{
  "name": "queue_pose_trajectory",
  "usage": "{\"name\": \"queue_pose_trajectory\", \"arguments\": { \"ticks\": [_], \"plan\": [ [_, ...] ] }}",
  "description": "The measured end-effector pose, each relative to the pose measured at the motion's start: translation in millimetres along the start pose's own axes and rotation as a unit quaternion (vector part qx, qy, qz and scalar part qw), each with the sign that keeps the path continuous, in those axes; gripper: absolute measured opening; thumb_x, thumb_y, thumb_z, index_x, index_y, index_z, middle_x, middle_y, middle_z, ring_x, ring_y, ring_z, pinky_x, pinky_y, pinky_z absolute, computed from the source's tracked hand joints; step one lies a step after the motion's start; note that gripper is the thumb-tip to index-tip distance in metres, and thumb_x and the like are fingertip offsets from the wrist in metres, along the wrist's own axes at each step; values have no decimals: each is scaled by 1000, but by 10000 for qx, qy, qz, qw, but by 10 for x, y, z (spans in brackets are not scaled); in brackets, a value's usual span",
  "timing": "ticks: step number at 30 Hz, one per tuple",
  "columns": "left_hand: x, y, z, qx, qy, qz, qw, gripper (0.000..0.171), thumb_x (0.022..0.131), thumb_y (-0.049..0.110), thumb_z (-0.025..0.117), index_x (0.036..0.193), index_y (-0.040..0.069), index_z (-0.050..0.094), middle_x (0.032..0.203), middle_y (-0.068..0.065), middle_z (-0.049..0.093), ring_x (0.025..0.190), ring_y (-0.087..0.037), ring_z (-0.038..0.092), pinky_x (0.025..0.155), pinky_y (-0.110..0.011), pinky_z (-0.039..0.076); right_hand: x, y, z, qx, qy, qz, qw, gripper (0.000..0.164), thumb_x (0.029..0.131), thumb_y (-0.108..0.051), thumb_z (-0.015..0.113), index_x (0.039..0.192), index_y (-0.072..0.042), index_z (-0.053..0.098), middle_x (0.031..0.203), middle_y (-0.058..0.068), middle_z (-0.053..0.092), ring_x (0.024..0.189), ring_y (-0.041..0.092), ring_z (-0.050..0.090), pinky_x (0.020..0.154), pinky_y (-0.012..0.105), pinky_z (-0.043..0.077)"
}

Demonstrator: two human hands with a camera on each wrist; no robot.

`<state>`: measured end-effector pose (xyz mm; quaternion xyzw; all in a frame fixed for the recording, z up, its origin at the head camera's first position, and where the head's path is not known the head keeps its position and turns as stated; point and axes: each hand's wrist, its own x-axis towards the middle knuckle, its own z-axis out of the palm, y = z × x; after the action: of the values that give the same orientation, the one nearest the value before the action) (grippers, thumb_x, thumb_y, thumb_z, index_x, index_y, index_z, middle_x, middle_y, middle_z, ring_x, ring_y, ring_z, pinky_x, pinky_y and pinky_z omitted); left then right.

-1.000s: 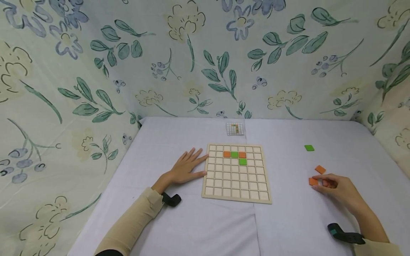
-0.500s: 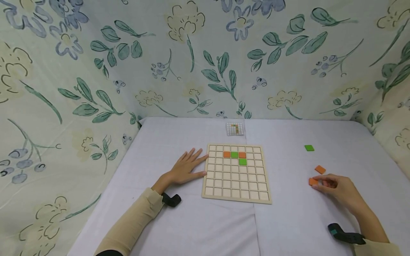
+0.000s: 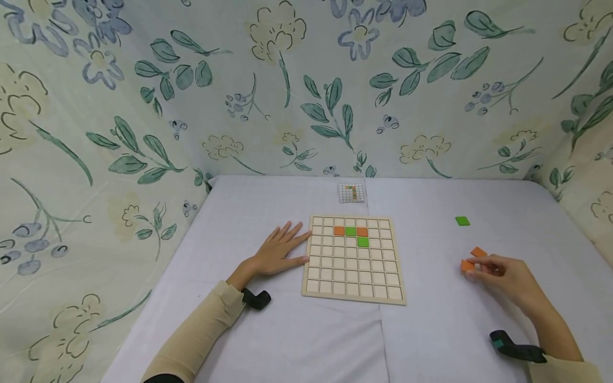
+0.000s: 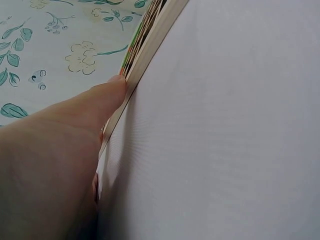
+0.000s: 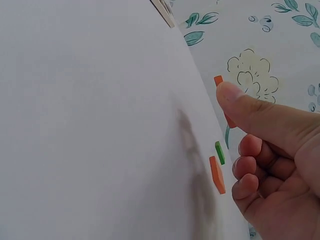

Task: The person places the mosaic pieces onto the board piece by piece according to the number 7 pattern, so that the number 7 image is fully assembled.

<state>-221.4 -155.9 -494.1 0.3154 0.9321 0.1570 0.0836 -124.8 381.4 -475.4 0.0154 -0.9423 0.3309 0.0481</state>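
In the head view my right hand (image 3: 507,276) pinches an orange square tile (image 3: 467,266) between thumb and fingers. The right wrist view shows that orange tile (image 5: 218,80) raised off the white cloth, its shadow falling below. A second orange tile (image 3: 478,252) lies just behind the hand, and a green tile (image 3: 462,221) lies farther back. My left hand (image 3: 278,252) rests spread on the cloth, its fingertips and thumb at the left edge of the wooden grid board (image 3: 335,271). In the left wrist view the thumb (image 4: 112,92) touches the board's side (image 4: 150,55).
On the board sit two orange tiles (image 3: 339,231) and two green tiles (image 3: 363,242) in its upper rows. Behind it lies a small card (image 3: 351,193) printed with a coloured grid. A floral curtain (image 3: 306,96) borders the white-covered table (image 3: 287,340).
My right hand has lifted the orange tile off the cloth and moved slightly up in the head view. The left hand and the board have stayed put.
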Motion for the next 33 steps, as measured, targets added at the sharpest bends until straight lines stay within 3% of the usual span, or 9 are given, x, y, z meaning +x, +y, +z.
{"name": "queue_pose_trajectory", "arguments": {
  "ticks": [16,25,28,33],
  "plan": [
    [7,-27,26,12,21,-12,10000,76,98,68,38,161,32,17,167,-3,3,152,-29,-6,119,-50,-5,139,-406,9,228,46,-583,9980,30,82,-5,82,109,5,73,83,6,58,70,9,47,53,19,42],
    [23,-51,38,83,39,23,10000,76,98,68,39,161,31,16,167,-3,2,152,-30,-6,119,-50,-5,245,-585,180,290,15,-717,9970,29,78,0,83,106,5,74,83,8,60,71,15,49,53,21,45],
    [26,-55,34,92,55,38,9999,76,98,67,39,161,30,17,167,-3,3,152,-30,-5,119,-51,-5,293,-631,259,433,42,-694,9966,28,77,-1,84,104,3,74,80,7,59,71,16,48,50,27,44],
    [21,-45,22,44,18,19,10000,76,98,67,39,161,30,17,167,-3,2,152,-29,-6,119,-50,-5,355,-769,338,505,-39,-788,9956,29,78,-5,85,104,3,75,76,5,55,70,16,46,49,26,40]
  ]
}}
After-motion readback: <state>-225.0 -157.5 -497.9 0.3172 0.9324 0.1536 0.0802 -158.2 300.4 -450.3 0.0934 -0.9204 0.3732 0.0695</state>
